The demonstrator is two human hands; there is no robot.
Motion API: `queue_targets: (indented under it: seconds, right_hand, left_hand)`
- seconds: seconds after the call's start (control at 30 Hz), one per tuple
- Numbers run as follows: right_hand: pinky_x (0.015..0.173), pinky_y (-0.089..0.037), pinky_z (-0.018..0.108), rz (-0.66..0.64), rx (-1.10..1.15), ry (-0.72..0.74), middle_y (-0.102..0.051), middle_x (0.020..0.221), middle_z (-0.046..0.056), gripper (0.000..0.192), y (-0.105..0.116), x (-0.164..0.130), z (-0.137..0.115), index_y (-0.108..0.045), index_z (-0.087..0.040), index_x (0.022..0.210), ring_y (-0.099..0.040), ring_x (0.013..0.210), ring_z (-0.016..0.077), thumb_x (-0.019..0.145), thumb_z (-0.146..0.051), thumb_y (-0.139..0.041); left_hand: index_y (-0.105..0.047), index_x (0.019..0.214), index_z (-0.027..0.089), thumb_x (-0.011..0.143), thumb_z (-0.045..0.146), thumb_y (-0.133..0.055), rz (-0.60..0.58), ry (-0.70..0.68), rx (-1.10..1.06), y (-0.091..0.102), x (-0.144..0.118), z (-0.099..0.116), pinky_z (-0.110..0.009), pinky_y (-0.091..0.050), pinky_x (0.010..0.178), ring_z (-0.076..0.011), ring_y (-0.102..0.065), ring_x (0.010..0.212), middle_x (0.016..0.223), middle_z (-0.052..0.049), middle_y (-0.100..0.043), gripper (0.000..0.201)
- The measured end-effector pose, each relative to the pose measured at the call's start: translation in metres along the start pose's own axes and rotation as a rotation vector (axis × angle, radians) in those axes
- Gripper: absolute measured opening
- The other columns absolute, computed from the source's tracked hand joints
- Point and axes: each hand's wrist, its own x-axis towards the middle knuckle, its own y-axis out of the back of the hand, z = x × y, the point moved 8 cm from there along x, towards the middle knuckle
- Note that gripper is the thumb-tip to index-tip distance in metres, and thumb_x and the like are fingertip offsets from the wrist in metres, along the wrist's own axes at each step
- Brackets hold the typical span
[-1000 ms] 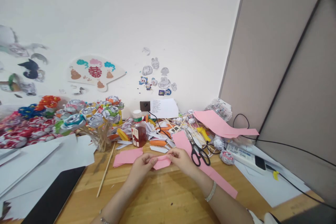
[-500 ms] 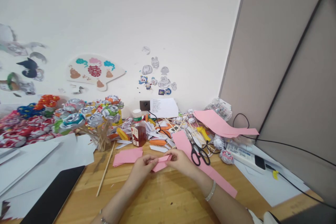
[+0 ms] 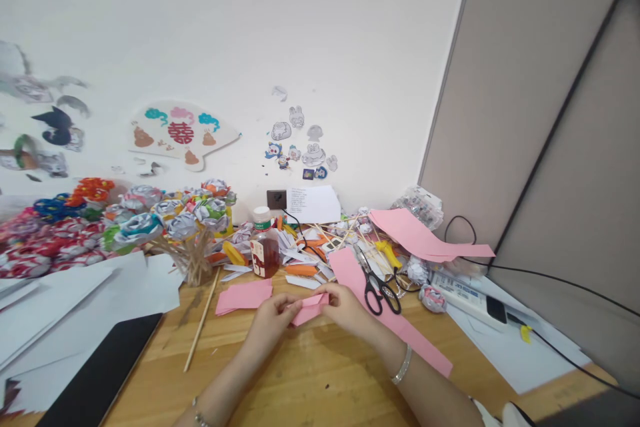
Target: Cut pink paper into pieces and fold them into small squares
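Observation:
A small piece of pink paper (image 3: 310, 310) with a folded upper edge is held just above the wooden table. My left hand (image 3: 274, 320) pinches its left end, thumb on top. At the right end, my right hand (image 3: 343, 307) grips the paper between thumb and fingers; some fingertips are hidden behind it. Left of my hands lies a stack of cut pink paper pieces (image 3: 244, 297). Black-handled scissors (image 3: 377, 283) rest on a long pink paper strip (image 3: 415, 340) to the right of my right hand.
A jar with red contents (image 3: 263, 250) stands behind my hands, before a heap of paper scraps and sticks. A wooden stick (image 3: 201, 320), a black flat board (image 3: 105, 373) and white sheets (image 3: 60, 320) lie left. Paper flowers (image 3: 183, 220) stand behind. A white power strip (image 3: 467, 297) sits right.
The folded flap on the pink paper stands slightly more open toward the right end. Both hands stay in nearly the same place; the view has shifted very slightly.

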Motion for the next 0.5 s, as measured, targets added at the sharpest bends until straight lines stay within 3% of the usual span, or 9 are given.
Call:
queue_targets:
  seconds: [0.17,0.3,0.5]
  right_hand:
    - [0.056,-0.039,0.024,0.029,-0.048,-0.008,-0.061,0.073,0.003,0.019,0.001,0.0,0.002,-0.064,-0.017,0.083,-0.053,0.064,0.0155,0.067,-0.025,-0.06]
    - [0.056,-0.038,0.023,0.034,-0.001,0.014,-0.06,0.068,0.002,0.012,0.002,0.001,0.001,-0.064,-0.017,0.076,-0.052,0.062,0.0139,0.071,-0.023,-0.056]
    - [0.057,-0.039,0.022,0.079,-0.026,0.009,-0.058,0.067,0.0,0.01,0.007,0.003,0.006,-0.063,-0.016,0.073,-0.051,0.064,0.0133,0.071,-0.017,-0.054]
  left_hand:
    - [-0.064,0.064,0.015,0.06,0.038,-0.061,-0.016,-0.034,0.035,-0.001,0.0,0.002,-0.022,-0.038,0.048,-0.0136,-0.051,0.049,0.054,-0.001,-0.06,0.023]
    - [-0.064,0.064,0.015,0.061,0.036,-0.061,-0.032,-0.049,0.055,-0.005,-0.002,0.004,-0.022,-0.037,0.047,-0.0124,-0.049,0.049,0.054,0.0,-0.059,0.022]
    - [-0.062,0.071,0.014,0.063,0.042,-0.058,-0.131,0.099,-0.041,-0.015,-0.001,-0.013,-0.023,-0.037,0.045,-0.0123,-0.049,0.044,0.048,0.003,-0.055,0.029]
